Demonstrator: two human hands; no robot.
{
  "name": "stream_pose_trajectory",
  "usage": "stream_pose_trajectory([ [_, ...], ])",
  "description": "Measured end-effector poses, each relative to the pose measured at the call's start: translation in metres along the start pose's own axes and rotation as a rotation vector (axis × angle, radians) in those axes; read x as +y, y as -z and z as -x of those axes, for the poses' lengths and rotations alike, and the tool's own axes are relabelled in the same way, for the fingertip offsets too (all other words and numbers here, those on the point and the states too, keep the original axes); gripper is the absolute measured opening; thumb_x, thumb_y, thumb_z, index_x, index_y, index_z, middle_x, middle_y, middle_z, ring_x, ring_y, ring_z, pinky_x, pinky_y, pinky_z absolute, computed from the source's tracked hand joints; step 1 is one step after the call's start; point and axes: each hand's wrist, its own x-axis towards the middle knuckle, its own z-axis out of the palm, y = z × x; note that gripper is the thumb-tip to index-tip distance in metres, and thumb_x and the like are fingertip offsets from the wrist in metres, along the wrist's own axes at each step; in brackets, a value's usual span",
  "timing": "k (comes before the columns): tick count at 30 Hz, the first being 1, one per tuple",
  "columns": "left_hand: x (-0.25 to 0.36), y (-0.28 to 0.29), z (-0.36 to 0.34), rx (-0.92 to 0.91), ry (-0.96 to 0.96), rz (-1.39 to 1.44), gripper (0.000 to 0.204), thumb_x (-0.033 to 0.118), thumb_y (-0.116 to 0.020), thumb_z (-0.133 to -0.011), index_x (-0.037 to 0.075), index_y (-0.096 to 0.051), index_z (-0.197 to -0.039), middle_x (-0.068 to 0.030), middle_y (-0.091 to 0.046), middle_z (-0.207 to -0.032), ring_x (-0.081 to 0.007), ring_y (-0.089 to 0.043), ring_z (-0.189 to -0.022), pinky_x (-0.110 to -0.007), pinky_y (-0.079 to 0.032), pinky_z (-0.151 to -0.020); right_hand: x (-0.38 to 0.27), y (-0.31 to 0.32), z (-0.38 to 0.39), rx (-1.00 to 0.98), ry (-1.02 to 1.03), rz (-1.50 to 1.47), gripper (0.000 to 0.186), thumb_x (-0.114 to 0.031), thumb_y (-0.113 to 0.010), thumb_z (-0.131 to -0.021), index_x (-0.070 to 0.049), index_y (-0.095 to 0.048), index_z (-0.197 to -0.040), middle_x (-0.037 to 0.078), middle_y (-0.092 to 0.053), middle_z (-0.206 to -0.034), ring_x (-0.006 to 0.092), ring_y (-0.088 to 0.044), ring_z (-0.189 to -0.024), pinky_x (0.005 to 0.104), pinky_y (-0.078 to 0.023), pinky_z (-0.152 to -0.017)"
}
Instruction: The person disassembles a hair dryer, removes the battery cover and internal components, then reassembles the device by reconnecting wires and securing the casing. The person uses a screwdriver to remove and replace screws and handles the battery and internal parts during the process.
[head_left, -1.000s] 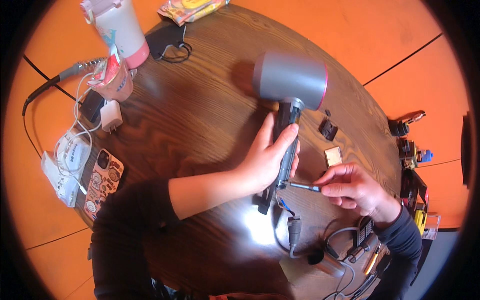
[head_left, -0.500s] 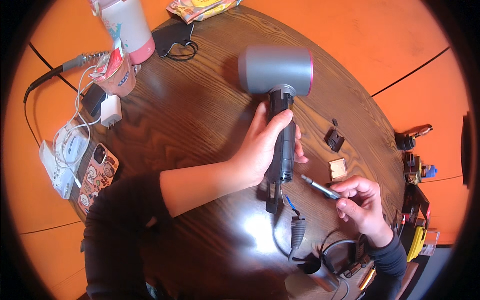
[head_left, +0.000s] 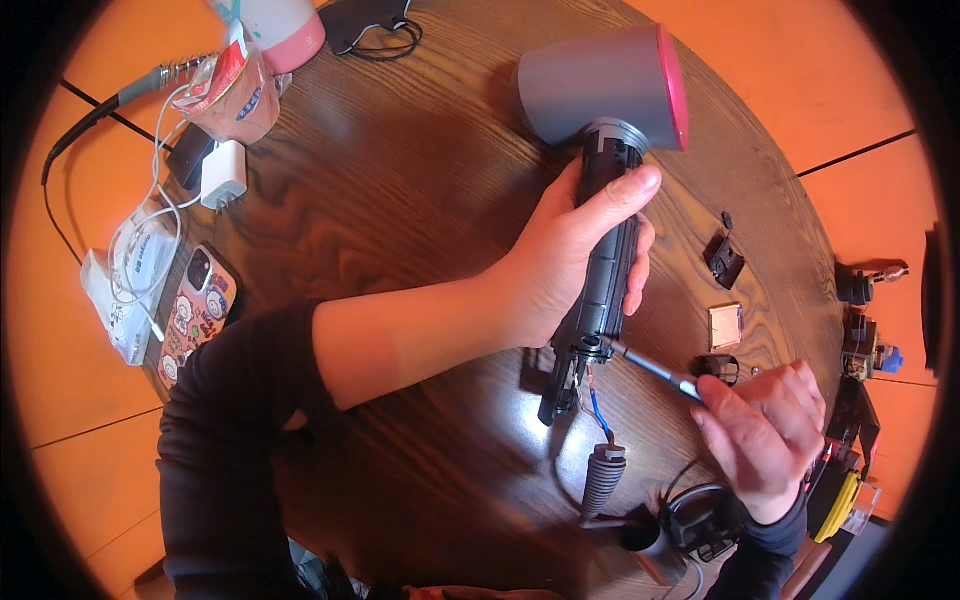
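Tabletop (head_left: 400, 200) of dark wood below, hair dryer (head_left: 600, 90) held over it, grey head away from the wearer, handle (head_left: 603, 285) angled down. It looks stiff, smooth and top-heavy; the handle's the place to grip, and the left hand (head_left: 560, 262) has fingers and thumb curled round it. The ribbed cable sleeve (head_left: 605, 480) looks rubbery, likely to flex. The slim tool (head_left: 655, 369) seems light and rigid — right hand (head_left: 765, 430) pinching its rear end between thumb and fingers. Thin wires (head_left: 597, 405) at the handle's foot look fragile; no tugging there!

Against half a second ago, the dryer sits higher and farther right in view, though its surroundings have shifted too. The tool's tip, clear of the handle then, is now up at its lower end — touching or just beside, can't tell. Smallest change: a dark part (head_left: 720, 370) now shows near the square metal piece (head_left: 725, 327).
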Motion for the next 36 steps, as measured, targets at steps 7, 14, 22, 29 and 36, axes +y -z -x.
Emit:
stream_pose_trajectory([
  [7, -0.002, 0.0, 0.0, 0.022, -0.026, -0.003, 0.025, 0.031, -0.053, -0.09, 0.011, -0.04, -0.1, -0.0067, -0.05, -0.073, -0.0144, -0.052, -0.05, -0.029, -0.044, -0.043, -0.013, 0.014, -0.008, -0.076, -0.059, -0.025, 0.021, -0.015, -0.074, -0.065, -0.005, -0.067, -0.083, 0.001, -0.052, -0.06, 0.0154, -0.045, -0.053, 0.0299, -0.031, -0.053],
  [14, -0.008, -0.004, 0.0, 0.045, -0.093, -0.069, 0.028, 0.026, -0.057, -0.088, 0.009, -0.038, -0.099, -0.004, -0.049, -0.065, -0.012, -0.05, -0.044, -0.025, -0.043, -0.038, -0.006, 0.01, -0.008, -0.084, -0.017, 0.024, 0.034, -0.01, -0.078, -0.053, -0.014, -0.07, -0.086, -0.006, -0.044, -0.056, 0.0085, -0.039, -0.048, 0.024, -0.025, -0.045],
  [22, -0.009, -0.006, -0.001, 0.049, -0.096, -0.081, 0.029, 0.024, -0.057, -0.088, 0.009, -0.036, -0.1, -0.002, -0.047, -0.06, -0.0104, -0.049, -0.042, -0.024, -0.042, -0.036, -0.008, 0.011, -0.006, -0.133, -0.048, -0.007, 0.021, -0.017, -0.073, -0.067, -0.007, -0.066, -0.084, 0.0, -0.052, -0.061, 0.0144, -0.045, -0.052, 0.0299, -0.03, -0.052],
  [29, -0.009, -0.004, 0.0, 0.029, -0.102, -0.112, 0.022, 0.025, -0.056, -0.089, 0.01, -0.041, -0.098, -0.0038, -0.05, -0.066, -0.0128, -0.052, -0.045, -0.026, -0.044, -0.038, -0.005, 0.008, -0.007, -0.127, -0.001, 0.03, 0.033, -0.01, -0.078, -0.055, -0.014, -0.07, -0.087, -0.004, -0.045, -0.058, 0.0085, -0.04, -0.05, 0.0239, -0.026, -0.046],
  [36, -0.008, -0.006, 0.001, 0.045, -0.103, -0.157, 0.022, 0.024, -0.056, -0.089, 0.009, -0.041, -0.097, -0.0035, -0.05, -0.065, -0.0126, -0.052, -0.044, -0.025, -0.044, -0.038, -0.002, 0.006, 0.0, -0.159, 0.285, 0.289, 0.037, -0.004, -0.072, -0.066, -0.012, -0.064, -0.102, 0.002, -0.048, -0.068, 0.0137, -0.044, -0.055, 0.0278, -0.035, -0.05],
])
